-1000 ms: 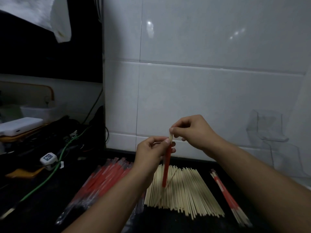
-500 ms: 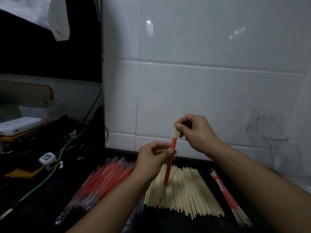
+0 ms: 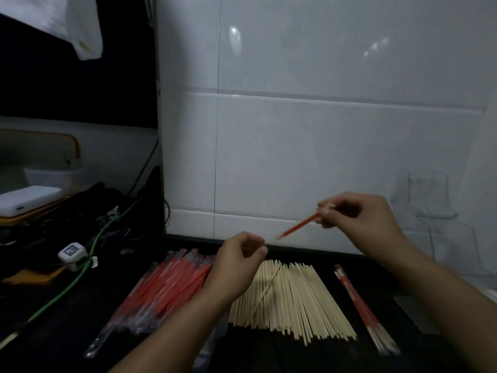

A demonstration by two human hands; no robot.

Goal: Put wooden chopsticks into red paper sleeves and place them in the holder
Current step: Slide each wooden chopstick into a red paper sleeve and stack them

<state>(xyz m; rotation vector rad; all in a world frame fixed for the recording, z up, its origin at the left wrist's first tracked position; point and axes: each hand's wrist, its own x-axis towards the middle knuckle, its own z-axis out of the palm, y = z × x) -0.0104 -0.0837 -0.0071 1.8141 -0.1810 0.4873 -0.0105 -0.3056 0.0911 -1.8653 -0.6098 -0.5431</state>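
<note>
My right hand (image 3: 357, 219) pinches the top end of a sleeved chopstick (image 3: 298, 226), red and blurred, which slants down to the left in the air before the wall. My left hand (image 3: 239, 259) hovers below it with fingers curled and nothing in them, a short gap from the sleeve's lower tip. Bare wooden chopsticks (image 3: 290, 297) lie spread on the dark counter under my hands. A heap of red paper sleeves (image 3: 166, 289) lies left of them. Finished sleeved chopsticks (image 3: 360, 305) lie to the right. A clear plastic holder (image 3: 425, 197) hangs on the tiled wall at right.
A white tiled wall (image 3: 295, 157) backs the counter. At left sit a green cable (image 3: 80, 273), a white plug (image 3: 72, 253), a white box (image 3: 29, 199) and dark clutter. A white cloth (image 3: 80, 25) hangs at top left.
My left hand has let go of the sleeved chopstick and dropped slightly. My right hand has carried it up and to the right, tilting it from upright to slanted.
</note>
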